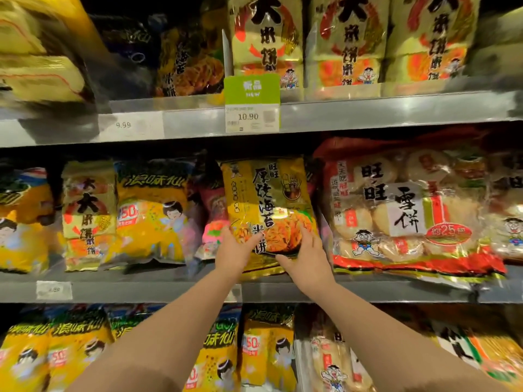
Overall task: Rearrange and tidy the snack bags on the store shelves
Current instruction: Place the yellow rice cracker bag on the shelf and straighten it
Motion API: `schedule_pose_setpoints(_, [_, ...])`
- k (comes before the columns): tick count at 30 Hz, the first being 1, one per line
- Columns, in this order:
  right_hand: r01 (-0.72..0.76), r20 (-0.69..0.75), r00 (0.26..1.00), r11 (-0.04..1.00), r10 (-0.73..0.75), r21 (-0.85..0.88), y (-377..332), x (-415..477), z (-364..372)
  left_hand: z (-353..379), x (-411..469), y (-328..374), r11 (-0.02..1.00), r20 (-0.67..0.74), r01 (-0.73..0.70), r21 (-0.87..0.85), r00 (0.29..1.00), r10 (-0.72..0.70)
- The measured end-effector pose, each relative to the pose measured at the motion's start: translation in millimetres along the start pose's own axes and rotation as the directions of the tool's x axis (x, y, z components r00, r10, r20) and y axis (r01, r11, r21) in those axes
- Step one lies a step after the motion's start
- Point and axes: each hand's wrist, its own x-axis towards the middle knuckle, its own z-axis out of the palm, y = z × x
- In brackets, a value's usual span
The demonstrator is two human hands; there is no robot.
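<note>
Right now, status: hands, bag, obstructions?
Left hand and right hand grip yellow seaweed bag low. Bag upright, middle shelf front. Red-trimmed bag close on right.

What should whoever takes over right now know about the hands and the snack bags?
Left hand: grips the lower left of the yellow seaweed cracker bag.
Right hand: grips its lower right.
Bag: upright, facing out, on the middle shelf, between a pink bag and the big red-and-white cracker bag.
Done: bag roughly in its slot.
Left: probably seat it, let go, then straighten the neighbours; the gold bag further left looks like it belongs with the top-shelf gold bags.
</note>
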Motion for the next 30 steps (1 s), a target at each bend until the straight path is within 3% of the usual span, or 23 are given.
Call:
schedule_pose_setpoints(8, [0.023,-0.042,0.999,1.000,-0.023,0.014,-25.8,-28.5,-22.7,-32.9,-54.7,30.5,0.974,-0.155,-0.226,-0.028,0.963,0.219])
schedule_pose_setpoints(15, [0.069,-0.044,0.997,0.997,-0.068,0.033,-54.3,-87.8,-41.7,-88.4,-123.6,23.7,0.957,-0.231,-0.264,-0.117,0.945,0.232])
schedule_pose_setpoints(22, [0.243,0.024,0.969,0.965,-0.246,0.095,-94.4,-137.3,-33.2,-146.0,-172.3,6.8,0.920,-0.358,-0.341,-0.196,0.898,0.257])
schedule_pose_setpoints(30, [0.338,-0.009,0.941,0.937,-0.338,0.087,-139.3,-130.0,-33.2,-205.5,-162.3,34.3,0.867,-0.451,-0.499,-0.004,0.775,0.444])
